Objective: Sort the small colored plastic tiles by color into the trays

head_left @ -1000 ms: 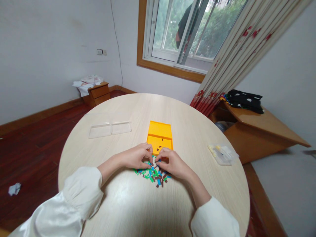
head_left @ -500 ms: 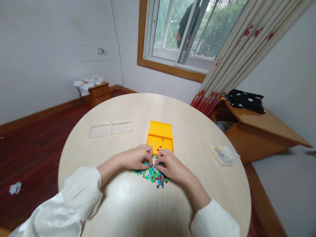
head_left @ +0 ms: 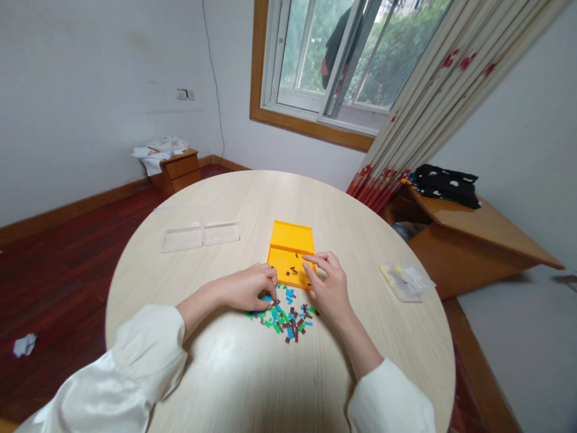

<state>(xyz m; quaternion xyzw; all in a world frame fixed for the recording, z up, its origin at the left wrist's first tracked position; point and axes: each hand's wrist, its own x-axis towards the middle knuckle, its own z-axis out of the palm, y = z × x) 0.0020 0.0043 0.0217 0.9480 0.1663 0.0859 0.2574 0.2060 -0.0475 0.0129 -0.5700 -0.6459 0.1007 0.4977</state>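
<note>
Your left hand (head_left: 253,288), fingers curled, is at the left edge of the small green, blue and brown plastic pieces (head_left: 288,319), piled loosely at lower centre; can't tell if it grips one. Your right hand (head_left: 330,282) is open, fingers spread over the right edge of the open, rectangular yellow plastic case (head_left: 292,236), mid-frame. A few brown bits lie in its near half. Pale wood-grain round table (head_left: 216,373) underneath; clear, shallow plastic trays (head_left: 183,239) centre-left.

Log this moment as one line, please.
left hand: at pile of small pieces | right hand: open, over yellow case | yellow case: open, few brown pieces inside | clear trays: at left
</note>
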